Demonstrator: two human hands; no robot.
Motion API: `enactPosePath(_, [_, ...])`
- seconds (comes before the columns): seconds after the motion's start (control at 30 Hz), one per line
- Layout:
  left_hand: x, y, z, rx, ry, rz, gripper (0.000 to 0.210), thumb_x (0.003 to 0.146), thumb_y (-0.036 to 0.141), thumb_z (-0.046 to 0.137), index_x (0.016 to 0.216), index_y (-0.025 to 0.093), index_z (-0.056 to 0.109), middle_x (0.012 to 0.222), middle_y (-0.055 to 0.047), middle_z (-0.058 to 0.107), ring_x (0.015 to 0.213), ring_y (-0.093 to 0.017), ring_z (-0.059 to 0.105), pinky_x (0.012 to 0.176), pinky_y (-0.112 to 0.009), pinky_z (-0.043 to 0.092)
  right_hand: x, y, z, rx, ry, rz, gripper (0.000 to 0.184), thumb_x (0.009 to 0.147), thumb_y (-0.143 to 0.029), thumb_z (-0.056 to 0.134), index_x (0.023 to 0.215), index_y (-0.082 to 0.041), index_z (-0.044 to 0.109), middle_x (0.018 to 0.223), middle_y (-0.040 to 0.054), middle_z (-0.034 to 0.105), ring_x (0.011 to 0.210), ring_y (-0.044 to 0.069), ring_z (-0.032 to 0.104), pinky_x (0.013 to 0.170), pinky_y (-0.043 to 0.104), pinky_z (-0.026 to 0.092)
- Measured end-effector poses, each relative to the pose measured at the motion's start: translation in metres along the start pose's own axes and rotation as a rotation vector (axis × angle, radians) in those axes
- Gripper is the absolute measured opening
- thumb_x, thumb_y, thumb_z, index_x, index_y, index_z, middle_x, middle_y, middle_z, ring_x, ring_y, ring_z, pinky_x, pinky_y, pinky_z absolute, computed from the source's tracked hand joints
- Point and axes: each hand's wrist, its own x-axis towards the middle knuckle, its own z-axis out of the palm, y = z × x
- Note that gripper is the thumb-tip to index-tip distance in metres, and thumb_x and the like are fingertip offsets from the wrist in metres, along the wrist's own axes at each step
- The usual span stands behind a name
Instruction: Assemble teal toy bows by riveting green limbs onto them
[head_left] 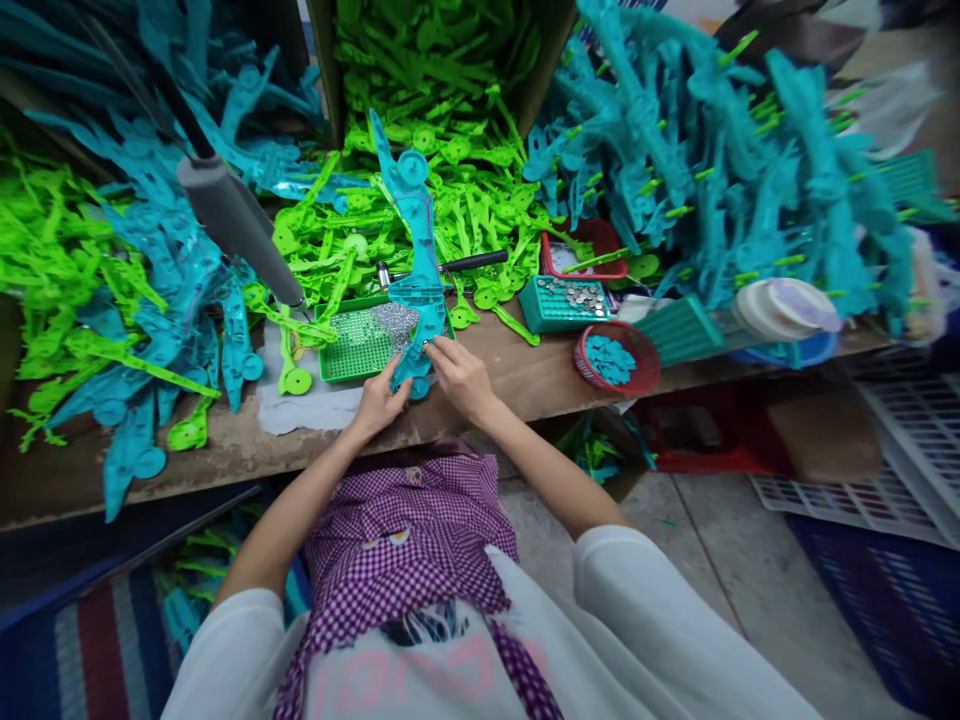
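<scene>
A long turquoise plastic part (424,250), with a round disc near its upper end and a thin red wire along it, stands tilted over the table edge. My left hand (381,405) is closed around its lower end, thumb on top. At the same end, my right hand (461,378) pinches with its fingertips against the part; a tiny shiny spot shows there, too small to name. Behind the part lies a green perforated tray (327,362) with small silver screws (396,322). A black-handled tool (476,260) lies behind the part.
A grey power screwdriver (236,225) hangs at the left. Lime-green parts (480,215) and turquoise parts (165,270) are heaped around. To the right stand a teal box of silver discs (544,318), a red basket of small turquoise pieces (646,372) and stacked turquoise parts (675,120).
</scene>
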Motion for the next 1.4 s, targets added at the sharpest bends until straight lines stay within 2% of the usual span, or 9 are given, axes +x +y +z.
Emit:
enactPosePath(0.17, [-0.003, 0.007, -0.004, -0.072, 0.029, -0.050, 0.062, 0.086, 0.044, 0.059, 0.137, 0.010, 0.050, 0.047, 0.005, 0.061, 0.037, -0.014, 0.056, 0.042, -0.022, 0.047, -0.019, -0.019, -0.005, 0.153, 0.044, 0.143, 0.043, 0.096, -0.019, 0.039, 0.135, -0.022, 0.056, 0.131, 0.0123, 0.061, 0.133, 0.024, 0.050, 0.111, 0.048, 0.045])
enactPosePath(0.33, [-0.046, 0.025, 0.008, -0.148, -0.038, -0.078, 0.060, 0.089, 0.046, 0.058, 0.137, 0.012, 0.048, 0.056, 0.002, 0.066, 0.041, -0.015, 0.060, 0.045, -0.026, 0.053, -0.035, -0.051, -0.023, 0.678, 0.234, 0.595, 0.052, 0.093, -0.048, 0.048, 0.138, -0.023, 0.047, 0.135, 0.0134, 0.058, 0.125, 0.024, 0.056, 0.102, 0.045, 0.051])
enactPosePath(0.5, [-0.084, 0.051, 0.014, -0.072, -0.118, 0.066, 0.055, 0.090, 0.047, 0.057, 0.135, 0.017, 0.052, 0.108, -0.013, 0.072, 0.088, -0.023, 0.072, 0.078, -0.036, 0.060, -0.043, -0.061, -0.042, 1.144, 0.038, 0.829, 0.047, 0.080, -0.055, 0.065, 0.111, -0.020, 0.058, 0.101, 0.0087, 0.073, 0.087, 0.022, 0.070, 0.075, 0.035, 0.059])
enactPosePath(0.6, [-0.085, 0.071, -0.009, -0.036, -0.081, 0.154, 0.037, 0.091, 0.045, 0.057, 0.117, 0.020, 0.066, 0.121, -0.012, 0.066, 0.111, -0.024, 0.064, 0.092, -0.039, 0.055, -0.056, -0.041, -0.068, 1.196, -0.094, 0.800, 0.057, 0.075, -0.047, 0.073, 0.123, -0.024, 0.054, 0.099, 0.0054, 0.073, 0.082, 0.019, 0.070, 0.073, 0.032, 0.059])
enactPosePath(0.77, [-0.045, 0.125, -0.053, -0.007, 0.228, 0.268, 0.024, 0.093, 0.036, 0.056, 0.111, 0.026, 0.067, 0.111, -0.006, 0.065, 0.090, -0.017, 0.065, 0.085, -0.036, 0.056, -0.076, 0.006, -0.113, 1.216, -0.484, 0.752, 0.074, 0.075, -0.035, 0.075, 0.141, -0.023, 0.044, 0.085, 0.0008, 0.073, 0.074, 0.017, 0.070, 0.065, 0.028, 0.057])
enactPosePath(0.9, [0.003, 0.155, -0.064, 0.213, 0.068, 0.424, 0.050, 0.085, 0.047, 0.066, 0.130, 0.028, 0.056, 0.126, -0.006, 0.058, 0.118, -0.024, 0.055, 0.103, -0.047, 0.044, -0.066, 0.029, -0.131, 1.166, -0.635, 0.660, 0.070, 0.073, -0.032, 0.077, 0.137, -0.021, 0.052, 0.098, 0.0030, 0.073, 0.074, 0.015, 0.070, 0.070, 0.028, 0.056])
enactPosePath(1.13, [0.000, 0.096, -0.050, 0.698, -0.288, 0.400, 0.039, 0.086, 0.041, 0.067, 0.122, 0.026, 0.061, 0.109, -0.007, 0.067, 0.105, -0.025, 0.060, 0.100, -0.045, 0.037, -0.038, 0.038, -0.127, 1.001, -0.790, 0.353, 0.063, 0.077, -0.036, 0.074, 0.136, -0.027, 0.055, 0.130, 0.0062, 0.065, 0.108, 0.020, 0.066, 0.094, 0.038, 0.054])
enactPosePath(1.27, [-0.012, 0.058, -0.056, 0.779, -0.371, 0.318, 0.039, 0.087, 0.047, 0.064, 0.118, 0.024, 0.064, 0.102, -0.007, 0.070, 0.095, -0.025, 0.063, 0.087, -0.036, 0.041, -0.030, 0.027, -0.111, 0.964, -0.492, 0.313, 0.064, 0.073, -0.048, 0.076, 0.132, -0.029, 0.059, 0.141, 0.0063, 0.057, 0.133, 0.025, 0.050, 0.114, 0.050, 0.036])
enactPosePath(1.4, [-0.017, 0.033, -0.070, 0.777, -0.290, 0.232, 0.043, 0.090, 0.051, 0.059, 0.120, 0.021, 0.064, 0.101, -0.009, 0.070, 0.094, -0.025, 0.063, 0.081, -0.035, 0.042, -0.035, 0.009, -0.086, 1.116, -0.228, 0.389, 0.050, 0.069, -0.064, 0.072, 0.098, -0.023, 0.074, 0.116, 0.0082, 0.071, 0.117, 0.028, 0.062, 0.106, 0.049, 0.044])
